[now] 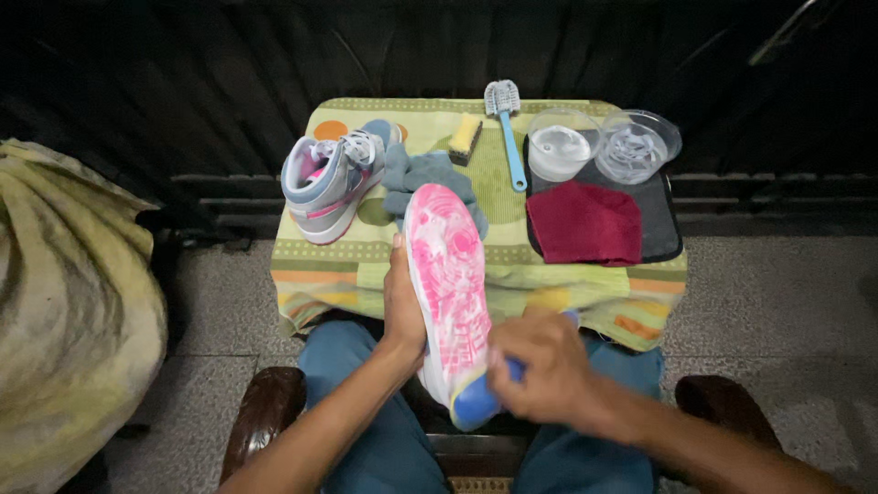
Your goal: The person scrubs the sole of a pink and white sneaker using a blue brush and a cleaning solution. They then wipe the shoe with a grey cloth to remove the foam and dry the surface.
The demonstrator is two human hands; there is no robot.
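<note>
Your right hand (540, 370) closes on a blue brush (476, 402) at the heel | left hand (404, 306) grips the pink-soled sneaker (448, 274) upturned over your lap | risk: one-sided hold could let it twist under scrubbing.

Patterned rubber sole (448, 274), soft maroon cloth (585, 222), clear glossy plastic bowls (562, 144), matt woven tablecloth (498, 183).

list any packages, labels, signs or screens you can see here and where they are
None in view: no package, label, sign or screen shows.
The nearest to containers are two clear round plastic bowls at the far right of the table, on a dark mat, unmarked.
</note>
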